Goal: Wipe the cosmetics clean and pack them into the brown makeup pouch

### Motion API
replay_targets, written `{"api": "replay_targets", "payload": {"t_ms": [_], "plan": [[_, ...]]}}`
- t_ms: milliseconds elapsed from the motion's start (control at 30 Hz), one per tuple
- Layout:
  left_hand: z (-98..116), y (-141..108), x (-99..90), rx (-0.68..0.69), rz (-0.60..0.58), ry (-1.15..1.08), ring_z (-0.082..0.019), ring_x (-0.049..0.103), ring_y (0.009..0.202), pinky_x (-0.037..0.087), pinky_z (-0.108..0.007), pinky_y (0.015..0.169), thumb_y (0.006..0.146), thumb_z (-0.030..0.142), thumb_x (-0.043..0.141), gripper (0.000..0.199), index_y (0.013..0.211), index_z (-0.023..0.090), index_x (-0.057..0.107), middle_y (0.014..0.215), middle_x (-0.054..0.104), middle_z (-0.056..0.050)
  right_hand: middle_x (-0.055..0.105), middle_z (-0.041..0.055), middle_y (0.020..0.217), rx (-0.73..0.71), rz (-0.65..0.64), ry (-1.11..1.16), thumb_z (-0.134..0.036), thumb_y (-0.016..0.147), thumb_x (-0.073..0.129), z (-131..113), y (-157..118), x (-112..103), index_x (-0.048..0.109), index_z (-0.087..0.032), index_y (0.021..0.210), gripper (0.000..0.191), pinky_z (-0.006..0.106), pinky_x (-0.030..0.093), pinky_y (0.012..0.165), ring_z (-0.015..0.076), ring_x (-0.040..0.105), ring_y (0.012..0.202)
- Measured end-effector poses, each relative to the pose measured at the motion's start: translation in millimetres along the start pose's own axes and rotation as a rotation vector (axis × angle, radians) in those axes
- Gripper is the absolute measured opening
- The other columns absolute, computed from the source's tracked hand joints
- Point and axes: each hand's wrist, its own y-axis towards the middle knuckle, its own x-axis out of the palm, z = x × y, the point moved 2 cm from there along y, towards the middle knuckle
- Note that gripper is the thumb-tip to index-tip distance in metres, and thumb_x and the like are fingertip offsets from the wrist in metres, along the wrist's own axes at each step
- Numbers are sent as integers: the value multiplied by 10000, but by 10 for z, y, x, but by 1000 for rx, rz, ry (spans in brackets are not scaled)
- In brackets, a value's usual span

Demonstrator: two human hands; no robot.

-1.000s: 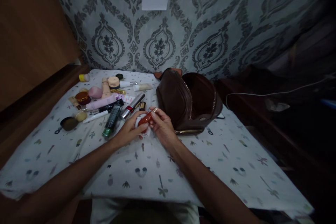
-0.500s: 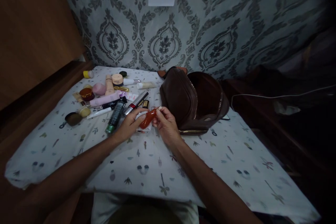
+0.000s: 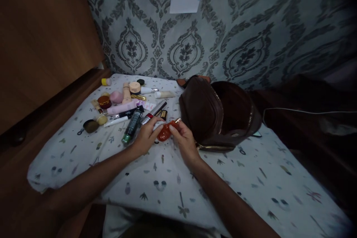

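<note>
Both my hands meet in front of the cosmetics, closed around a glossy orange-red object (image 3: pixel 165 132) with a shiny metallic end; its kind is unclear. My left hand (image 3: pixel 145 136) grips its left side, with something white (image 3: pixel 158 124) showing by the fingers. My right hand (image 3: pixel 185 142) pinches it near the metallic end. A dark green tube (image 3: pixel 132 126) lies just left of my left hand. Behind the hands are a silver-and-red cosmetic tube (image 3: pixel 153 113) and a small black-and-gold item (image 3: pixel 164 114). A brown leather bag (image 3: pixel 199 113) stands open to the right.
Various cosmetics lie at the left, among them a pink sponge (image 3: pixel 116 97), a cream jar (image 3: pixel 135 88), a pink tube (image 3: pixel 121 107) and a dark round brush (image 3: pixel 90 126). A patterned white cloth (image 3: pixel 156 193) covers the table. A wooden cabinet (image 3: pixel 47 44) borders the left side.
The whole view has shifted, so everything appears farther right and slightly lower. The orange-red object has turned in my hands, and my right thumb now presses on its front.
</note>
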Motion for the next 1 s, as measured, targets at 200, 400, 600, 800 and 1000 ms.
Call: {"api": "replay_targets", "payload": {"t_ms": [200, 400, 600, 800, 1000], "plan": [[83, -85, 31, 154, -91, 89, -239, 594, 1261, 447, -393, 1100, 1013, 376, 424, 416, 1330, 147, 568, 1347, 644, -141, 622, -8, 831, 66, 47, -29, -482, 804, 744, -16, -45, -8, 666, -253, 909, 264, 237, 481, 529, 153, 563, 704], [-62, -101, 108, 208, -124, 172, -214, 450, 1425, 354, -414, 1197, 1012, 315, 413, 508, 1494, 153, 427, 1534, 486, -147, 663, 7, 930, 60, -28, -13, -416, 801, 756, -58, -60, 6, 712, -268, 1023, 271, 246, 539, 612, 175, 594, 825], [-102, 8, 15, 30, -42, 37, -264, 591, 1263, 429, -424, 1107, 952, 333, 526, 454, 1344, 110, 574, 1363, 639, -157, 691, 18, 1028, 64, -172, -26, -437, 811, 742, -11, -67, 70, 700, -243, 1076, 331, 285, 552, 718, 167, 624, 819], [-60, 21, -25, -31, 38, -44, -217, 651, 950, 488, -324, 878, 914, 324, 570, 279, 1115, 147, 649, 1019, 718, -65, 669, 10, 875, 59, -201, -73, -524, 855, 671, 77, -77, 77, 647, -234, 1131, 402, 259, 505, 587, 158, 605, 708], [-85, 31, -7, -84, 89, -154, -203, 641, 939, 483, -301, 857, 953, 372, 520, 315, 1153, 158, 635, 1039, 707, -62, 678, 34, 1019, 27, -224, -131, -561, 887, 607, 84, -78, 70, 620, -238, 1177, 434, 297, 528, 740, 194, 633, 887]]}}
